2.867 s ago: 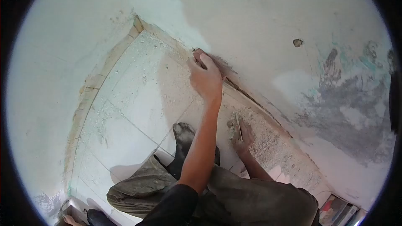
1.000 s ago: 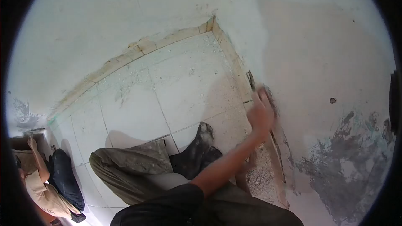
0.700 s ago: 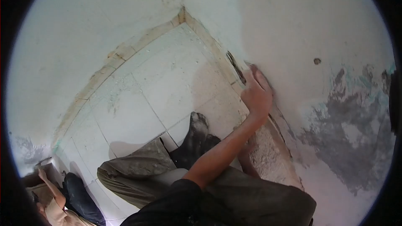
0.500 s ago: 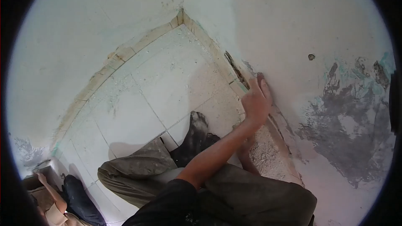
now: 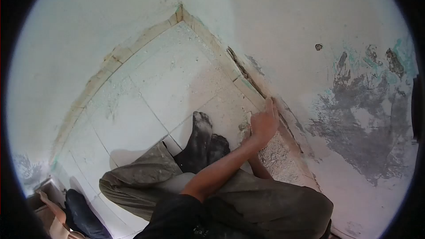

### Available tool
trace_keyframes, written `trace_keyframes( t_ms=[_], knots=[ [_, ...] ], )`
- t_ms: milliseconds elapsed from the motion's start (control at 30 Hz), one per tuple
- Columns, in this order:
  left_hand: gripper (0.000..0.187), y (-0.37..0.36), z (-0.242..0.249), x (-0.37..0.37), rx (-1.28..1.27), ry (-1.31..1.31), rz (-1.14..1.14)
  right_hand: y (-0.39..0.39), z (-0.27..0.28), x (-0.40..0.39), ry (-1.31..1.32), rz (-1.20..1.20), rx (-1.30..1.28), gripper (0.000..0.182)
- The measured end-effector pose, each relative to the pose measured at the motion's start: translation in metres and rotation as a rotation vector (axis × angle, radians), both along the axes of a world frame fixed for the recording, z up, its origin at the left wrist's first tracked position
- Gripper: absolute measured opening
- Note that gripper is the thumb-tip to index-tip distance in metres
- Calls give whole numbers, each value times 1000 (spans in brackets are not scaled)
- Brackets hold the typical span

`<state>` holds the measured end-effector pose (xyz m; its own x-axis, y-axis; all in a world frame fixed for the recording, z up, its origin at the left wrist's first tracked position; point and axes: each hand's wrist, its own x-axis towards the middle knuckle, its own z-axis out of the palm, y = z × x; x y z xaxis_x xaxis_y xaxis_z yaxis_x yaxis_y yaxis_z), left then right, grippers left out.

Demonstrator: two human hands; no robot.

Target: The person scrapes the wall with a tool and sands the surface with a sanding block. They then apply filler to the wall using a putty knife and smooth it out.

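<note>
My left hand (image 5: 265, 126) is at the foot of the right wall, its fingers bent together at the tile skirting (image 5: 248, 89), by the lower end of a dark gap (image 5: 241, 68). Anything within those fingers is too small to make out. Mostly hidden behind the left forearm, my right hand (image 5: 246, 139) is low over the floor, its fingers not clearly visible. A small pale piece (image 5: 249, 117) stands out just above it. Whitish rubble (image 5: 281, 159) lies along the wall beside both hands.
Dusty white floor tiles (image 5: 146, 102) reach the wall corner. My crossed legs (image 5: 265, 199) and dark-socked foot (image 5: 199, 137) are in front. At the lower left are another person's arm (image 5: 53, 206) and dark-clothed leg (image 5: 84, 212). Grey patches mark the right wall (image 5: 274, 17).
My left hand has moved down along the wall, away from the dark gap's middle. The pale piece near my right hand now shows. The view has shifted slightly.
</note>
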<state>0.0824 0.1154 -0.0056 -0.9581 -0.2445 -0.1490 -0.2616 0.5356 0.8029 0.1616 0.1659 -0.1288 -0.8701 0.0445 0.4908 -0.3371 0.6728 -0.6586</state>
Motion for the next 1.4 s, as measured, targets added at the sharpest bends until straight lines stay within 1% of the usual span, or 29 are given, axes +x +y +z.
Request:
trace_keyframes(
  t_ms=[67,100,167,200,233,267,333,467,533,567,633,700,767,800,867,900,967,1033,1100,1167,1233,1300,1400],
  knots=[
    [36,-10,9,11,13,52,-144,1,-10,2,-5,-7,-59,24],
    [36,-17,13,12,19,57,-144,1,-13,2,-5,-15,-94,24],
    [36,-38,20,3,200,37,128,2,-17,3,-5,-31,-172,23],
    [36,-53,27,-3,298,41,238,-2,-8,1,0,-26,-174,23],
    [36,-68,33,-11,397,46,352,-7,9,-2,-11,-23,-36,23],
    [36,-79,30,-21,398,53,363,-10,19,-4,-21,-16,103,23],
    [38,-96,23,-41,368,81,511,-13,25,-5,-44,-6,107,23],
    [36,-103,18,-74,300,103,554,-12,28,-6,-82,0,117,22],
    [31,-95,17,-79,180,177,544,-13,27,-6,-89,-13,122,23],
    [31,-91,15,-79,175,173,546,-13,26,-5,-104,-33,134,24],
    [30,-78,15,-75,153,98,443,-12,28,-5,-88,-15,117,24],
    [32,-46,17,-56,114,-30,301,-12,27,-4,-72,-2,95,24],
    [35,-23,3,-28,133,133,210,-11,26,-4,-85,11,73,24],
    [35,-18,-2,-9,132,123,206,-11,26,-4,-89,17,65,24],
    [38,-19,4,15,123,-99,-190,-9,23,-4,-74,38,74,24],
    [38,-22,4,19,145,-93,-187,-7,21,-3,-65,52,89,23],
    [37,-34,-3,35,430,-43,-28,-5,18,-3,-62,62,111,23],
    [33,-48,-27,25,771,78,228,-4,17,-4,-63,56,106,23],
    [32,-85,-21,18,995,163,288,-5,19,-3,-78,67,106,23],
    [30,-111,-8,18,976,194,297,-14,29,-7,-22,7,186,28],
    [28,-126,-6,19,949,225,302,-19,41,-9,-54,44,146,27],
    [27,-132,-11,21,845,282,312,-21,39,-8,-86,63,111,25],
    [28,-131,-15,18,830,220,362,-19,35,-9,-64,5,137,24]
  ],
)
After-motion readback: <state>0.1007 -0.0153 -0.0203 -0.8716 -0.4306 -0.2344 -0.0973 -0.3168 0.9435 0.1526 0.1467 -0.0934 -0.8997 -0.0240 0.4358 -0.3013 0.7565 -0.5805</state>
